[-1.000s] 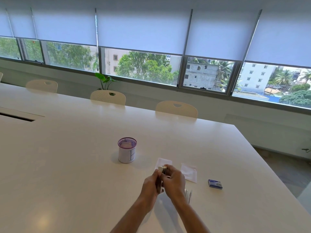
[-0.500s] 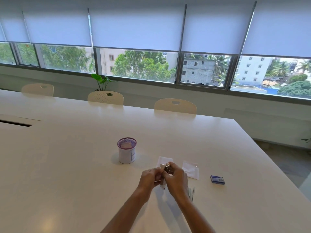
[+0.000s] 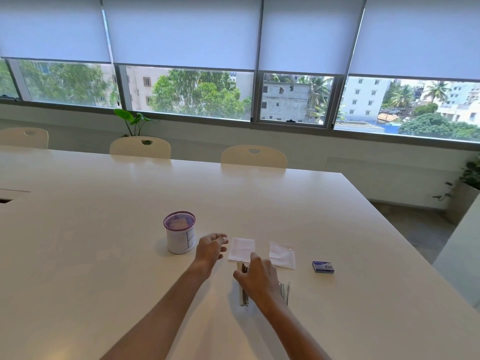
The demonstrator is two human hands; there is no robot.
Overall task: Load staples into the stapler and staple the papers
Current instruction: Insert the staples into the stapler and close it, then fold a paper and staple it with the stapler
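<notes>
Two flat white papers (image 3: 241, 249) | metal stapler (image 3: 243, 287) | round mesh cup (image 3: 179, 236)

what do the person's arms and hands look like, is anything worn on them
Both forearms are bare up to the bottom edge of the view, with no sleeves showing. The left hand and right hand wear no gloves. No watch, bracelet or ring is visible.

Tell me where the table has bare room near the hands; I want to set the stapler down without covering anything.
Bare table spreads left of the mesh cup, and between the plastic sleeve and blue staple box. It is crowded from the left hand past the paper to the right hand on the stapler.
</notes>
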